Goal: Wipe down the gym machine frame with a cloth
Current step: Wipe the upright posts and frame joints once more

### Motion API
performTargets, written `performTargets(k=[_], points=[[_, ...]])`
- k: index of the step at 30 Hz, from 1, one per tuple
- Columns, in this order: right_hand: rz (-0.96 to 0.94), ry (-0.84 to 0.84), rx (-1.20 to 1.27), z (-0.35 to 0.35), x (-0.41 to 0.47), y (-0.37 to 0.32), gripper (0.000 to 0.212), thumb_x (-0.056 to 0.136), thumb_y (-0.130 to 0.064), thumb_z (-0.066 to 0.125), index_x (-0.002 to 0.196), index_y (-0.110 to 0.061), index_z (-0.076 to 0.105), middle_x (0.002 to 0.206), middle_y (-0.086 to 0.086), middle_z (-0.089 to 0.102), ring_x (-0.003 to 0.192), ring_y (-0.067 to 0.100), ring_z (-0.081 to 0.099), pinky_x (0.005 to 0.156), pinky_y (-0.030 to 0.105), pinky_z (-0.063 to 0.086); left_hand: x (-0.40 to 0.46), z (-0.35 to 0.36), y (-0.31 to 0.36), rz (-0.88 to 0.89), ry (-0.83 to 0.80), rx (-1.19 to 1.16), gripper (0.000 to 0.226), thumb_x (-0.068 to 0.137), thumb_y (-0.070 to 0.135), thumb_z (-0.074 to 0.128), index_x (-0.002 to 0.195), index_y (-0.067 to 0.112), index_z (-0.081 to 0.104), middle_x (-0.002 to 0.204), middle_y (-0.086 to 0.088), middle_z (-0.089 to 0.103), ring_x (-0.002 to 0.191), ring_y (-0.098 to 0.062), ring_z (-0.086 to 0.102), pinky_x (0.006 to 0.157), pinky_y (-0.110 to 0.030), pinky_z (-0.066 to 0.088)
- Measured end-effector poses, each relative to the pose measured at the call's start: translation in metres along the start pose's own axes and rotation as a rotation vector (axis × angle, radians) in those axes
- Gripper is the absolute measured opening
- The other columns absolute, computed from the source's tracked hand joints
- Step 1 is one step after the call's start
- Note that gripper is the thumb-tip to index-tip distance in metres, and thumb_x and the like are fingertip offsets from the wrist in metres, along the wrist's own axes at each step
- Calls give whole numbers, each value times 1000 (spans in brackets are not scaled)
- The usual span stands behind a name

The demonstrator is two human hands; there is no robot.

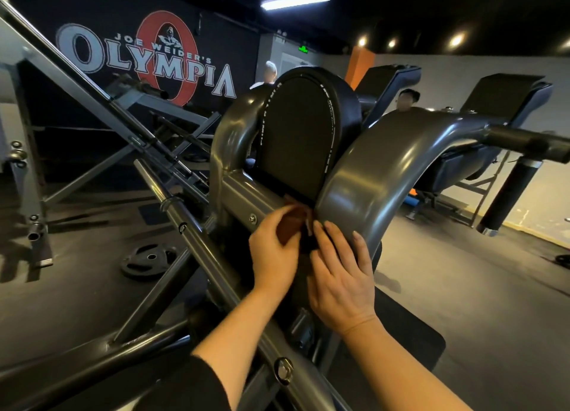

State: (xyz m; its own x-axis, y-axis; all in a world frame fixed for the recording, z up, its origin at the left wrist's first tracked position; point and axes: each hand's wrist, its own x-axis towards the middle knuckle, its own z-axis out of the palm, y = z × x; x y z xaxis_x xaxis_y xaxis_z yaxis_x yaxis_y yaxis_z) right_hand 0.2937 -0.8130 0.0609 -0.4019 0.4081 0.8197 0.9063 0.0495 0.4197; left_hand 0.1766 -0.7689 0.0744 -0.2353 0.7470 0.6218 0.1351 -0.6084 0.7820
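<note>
Both hands crowd one seam: left hand pinching the reddish cloth, right hand spread flat on the grey frame. Tight gap under the black pad, so that cloth could snag or bunch.

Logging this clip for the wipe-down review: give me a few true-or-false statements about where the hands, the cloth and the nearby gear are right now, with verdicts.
1. The left hand pinches a reddish-brown cloth against the machine frame. True.
2. The right hand hangs idle, away from the machine. False: its straight fingers rest on the curved frame arm, beside the cloth.
3. The cloth sits at the foot of the black pad. True.
4. A weight plate lies on the floor left of the hands. True.
5. The cloth is draped over the top of the black pad. False: it is bunched low at the junction below the pad.
</note>
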Motion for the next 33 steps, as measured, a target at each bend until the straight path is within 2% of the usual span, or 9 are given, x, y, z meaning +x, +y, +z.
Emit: performTargets(k=[2, 6, 13, 15, 19, 23, 26, 30, 33], points=[[-1, -6, 3, 0, 0, 1, 36, 85, -28, 48, 101, -8, 73, 137, 14, 56, 136, 28, 37, 122, 43, 7, 25, 4, 13, -9, -155, 34, 47, 75, -14, 60, 114, 10, 68, 105, 4, 68, 101, -7, 62, 94, -11, 44], [-4, -40, -15, 3, -2, -1, 36, 84, -30, 50, 101, -8, 72, 138, 13, 55, 137, 28, 37, 122, 44, 6, 47, 5, 9, -87, -337, 176, 42, 80, -6, 59, 114, 18, 69, 103, -4, 72, 102, -20, 65, 94, -31, 50], [15, -35, 8, 2, -1, -2, 36, 84, -31, 51, 101, -10, 73, 136, 13, 57, 135, 28, 38, 122, 43, 5, 58, 7, 15, -91, -431, 390, 38, 88, 7, 58, 122, 24, 61, 114, -3, 68, 111, -25, 60, 98, -39, 47], [14, -29, 23, 2, -1, -3, 36, 84, -32, 50, 100, -9, 73, 136, 13, 58, 135, 28, 39, 122, 43, 5, 55, 2, 14, -99, -455, 346, 35, 88, 7, 60, 119, 24, 62, 110, -1, 69, 108, -23, 62, 97, -41, 48], [19, -44, 39, 1, -1, -3, 39, 83, -32, 48, 101, -9, 74, 136, 13, 58, 134, 28, 38, 122, 42, 4, 33, -8, 9, -97, -378, 195, 36, 84, 3, 65, 115, 21, 63, 104, 1, 70, 102, -17, 64, 96, -37, 50], [53, -51, 82, 0, -1, -5, 41, 84, -32, 47, 106, -9, 72, 136, 13, 58, 135, 27, 38, 122, 42, 4, 1, -18, 3, -77, -255, 161, 43, 79, 1, 69, 114, 24, 63, 98, 14, 65, 97, -7, 62, 89, -17, 45], [152, -66, 230, -7, -2, -19, 43, 82, -32, 50, 116, -9, 65, 134, 12, 58, 134, 26, 40, 122, 43, 7, -21, -29, -10, -130, -267, 80, 39, 77, 0, 68, 107, 25, 64, 97, 14, 68, 95, -4, 64, 89, -18, 48], [323, -297, 635, -11, -25, -68, 53, 85, -29, 48, 137, -23, 44, 143, 5, 45, 133, 22, 41, 110, 42, 40, -57, -47, -34, -478, -89, -129, 24, 89, 4, 62, 108, 18, 58, 99, 2, 68, 98, -13, 65, 73, -11, 48], [480, -612, 946, -3, -35, -97, 62, 96, -27, 52, 149, -44, 22, 159, -6, 17, 143, 14, 27, 113, 32, 31, -68, -60, -43, -778, 54, -524, 15, 97, 16, 51, 111, 17, 58, 104, -3, 67, 99, -15, 64, 74, -21, 47]])
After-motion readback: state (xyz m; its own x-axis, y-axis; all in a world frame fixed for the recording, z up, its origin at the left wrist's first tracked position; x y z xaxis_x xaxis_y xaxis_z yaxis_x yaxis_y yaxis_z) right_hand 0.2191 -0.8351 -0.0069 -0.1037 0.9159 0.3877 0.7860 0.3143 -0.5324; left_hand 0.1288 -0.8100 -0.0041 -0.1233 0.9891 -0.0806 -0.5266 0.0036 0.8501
